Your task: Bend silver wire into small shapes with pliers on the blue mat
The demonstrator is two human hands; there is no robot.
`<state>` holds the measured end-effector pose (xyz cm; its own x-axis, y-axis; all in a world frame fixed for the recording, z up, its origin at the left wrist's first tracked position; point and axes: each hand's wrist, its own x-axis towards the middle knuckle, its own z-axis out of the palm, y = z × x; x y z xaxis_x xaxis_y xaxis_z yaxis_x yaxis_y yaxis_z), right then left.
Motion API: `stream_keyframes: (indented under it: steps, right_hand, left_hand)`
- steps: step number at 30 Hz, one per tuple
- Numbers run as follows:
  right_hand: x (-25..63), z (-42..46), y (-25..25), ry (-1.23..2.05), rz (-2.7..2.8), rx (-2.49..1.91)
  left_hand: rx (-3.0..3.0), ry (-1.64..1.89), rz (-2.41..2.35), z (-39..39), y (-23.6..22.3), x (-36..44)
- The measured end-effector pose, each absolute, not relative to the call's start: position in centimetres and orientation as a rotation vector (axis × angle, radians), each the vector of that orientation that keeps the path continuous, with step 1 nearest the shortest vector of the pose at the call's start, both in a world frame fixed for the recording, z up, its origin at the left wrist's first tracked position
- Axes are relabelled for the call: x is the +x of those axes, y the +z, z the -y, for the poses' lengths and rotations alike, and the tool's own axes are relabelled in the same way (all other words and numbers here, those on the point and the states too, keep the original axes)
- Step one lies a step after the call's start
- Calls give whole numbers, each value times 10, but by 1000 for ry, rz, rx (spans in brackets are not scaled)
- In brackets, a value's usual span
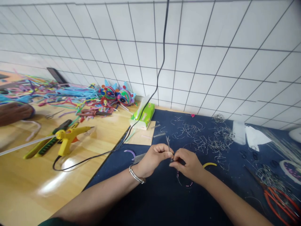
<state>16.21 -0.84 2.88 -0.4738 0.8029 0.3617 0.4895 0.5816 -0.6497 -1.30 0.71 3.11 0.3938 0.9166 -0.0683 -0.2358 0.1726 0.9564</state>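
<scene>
Held over the dark blue surface as a slim bundle of wires, grey and metallic, with fine ends fanning slightly. Points up the view toward the tiled wall, with long axis near vertical, leaning slightly left. Pinched between left hand thumb and finger; met lower by curled right hand, with grip there impossible to tell.

The head-worn camera looks forward and down from above and behind the bare left hand and bare right hand, both near. Its wide view spans the dark blue tabletop, the glossy pale wooden tabletop at left and the white tiled wall ahead.
</scene>
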Motion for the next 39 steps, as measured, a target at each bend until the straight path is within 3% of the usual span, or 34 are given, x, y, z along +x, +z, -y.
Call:
stream_keyframes:
  steps: [9,16,31,34,39]
  right_hand:
    - [161,8,34,685,1970,-1234]
    - [165,1,19,691,2038,-1364]
    - [167,5,50,1574,1544,-1055]
    - [169,4,48,1600,1532,-1062]
    - [172,2,42,1351,1647,-1173]
  left_hand:
    - [1943,942,-993,-14,24,-19]
    - [2174,777,-1032,-21,6,-15]
    - [1255,507,-633,-5,28,-15]
    - [1215,493,-603,-5,30,-15]
    - [1194,476,-581,-5,26,-14]
